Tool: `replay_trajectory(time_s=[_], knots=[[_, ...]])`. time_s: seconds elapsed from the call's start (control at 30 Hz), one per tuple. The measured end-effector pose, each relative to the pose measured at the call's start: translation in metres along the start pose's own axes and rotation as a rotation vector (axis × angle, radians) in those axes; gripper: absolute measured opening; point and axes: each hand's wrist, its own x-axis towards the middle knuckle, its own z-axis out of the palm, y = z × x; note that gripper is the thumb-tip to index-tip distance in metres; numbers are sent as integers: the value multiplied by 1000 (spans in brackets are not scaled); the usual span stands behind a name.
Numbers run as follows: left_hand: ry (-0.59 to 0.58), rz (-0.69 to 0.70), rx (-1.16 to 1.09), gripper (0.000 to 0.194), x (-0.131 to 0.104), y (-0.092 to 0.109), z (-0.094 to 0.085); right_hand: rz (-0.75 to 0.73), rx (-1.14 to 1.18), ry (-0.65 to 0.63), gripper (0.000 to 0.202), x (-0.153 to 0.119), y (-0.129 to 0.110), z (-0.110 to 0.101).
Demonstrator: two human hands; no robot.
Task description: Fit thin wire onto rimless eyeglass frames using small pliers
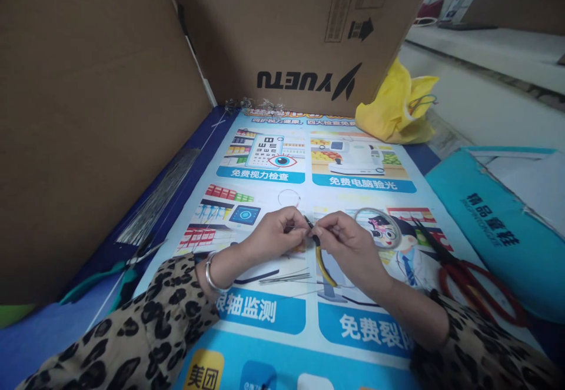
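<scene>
My left hand (286,231) and my right hand (346,240) meet over the middle of the printed sheet, both with fingers pinched. A thin wire shows at my left fingertips. Whatever my right fingertips pinch is too small to make out. Just under and between the hands lie pliers (324,266) with a yellow handle, their jaws partly hidden by the fingers. Several cut wires (285,277) rest below my left hand. Beyond it is a thin wire loop (289,197), and a roll of tape (397,231) sits past my right hand.
Teal-handled scissors (119,272) and a bundle of wires (161,193) lie left; red-handled scissors (481,290) lie right. Cardboard walls (282,31) stand behind and left. A yellow bag (397,107) and a turquoise box (498,225) are at right. Small wire pieces (269,106) sit at the back.
</scene>
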Motion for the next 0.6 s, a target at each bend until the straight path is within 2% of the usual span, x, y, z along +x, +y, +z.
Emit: replay_trajectory(time_s=[0.17, 0.23, 0.3, 0.37, 0.43, 0.5, 0.6], knots=[[36, 6, -47, 9, 0, 1, 2, -33, -67, -22, 9, 2, 1, -1], [70, 18, -52, 10, 0, 4, 3, -123, -247, -23, 10, 3, -2, -3], [119, 33, -70, 12, 0, 8, 3, -264, -560, -40, 13, 2, -6, -6], [186, 57, -110, 14, 2, 11, 1, -368, -905, -76, 26, -1, -8, -7], [269, 92, -149, 15, 4, 11, -1, -377, -1139, -112, 43, -6, -9, -7], [338, 133, -175, 14, 7, 10, -4, -345, -1237, -163, 50, -11, -9, -6], [375, 181, -223, 11, 9, 7, -7, -334, -1266, -236, 45, -15, -10, -4]])
